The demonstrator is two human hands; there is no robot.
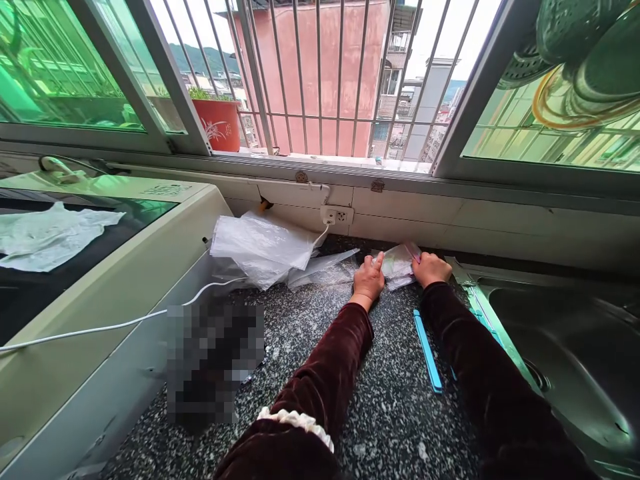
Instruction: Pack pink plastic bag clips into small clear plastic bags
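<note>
Both my hands are at the far part of the speckled counter, at a clear plastic bag (399, 261) with a pinkish strip along its right edge. My left hand (369, 279) is at the bag's left side, its fingers mostly curled around the film. My right hand (431, 269) is closed on the right edge by the pink strip; its fingertips are partly hidden. Left of my left hand lies another clear plastic bag (330, 270). Nearer to me, beside my right forearm, is a long light-blue plastic strip (427, 351).
White plastic sheets (265, 247) are heaped by the wall below a socket (340, 215) with a white cable. A pale appliance (200, 207) with a crumpled cloth (55, 233) stands left. A steel sink (565, 333) is right, more light-blue strips by its edge. A blurred dark patch covers the counter's left.
</note>
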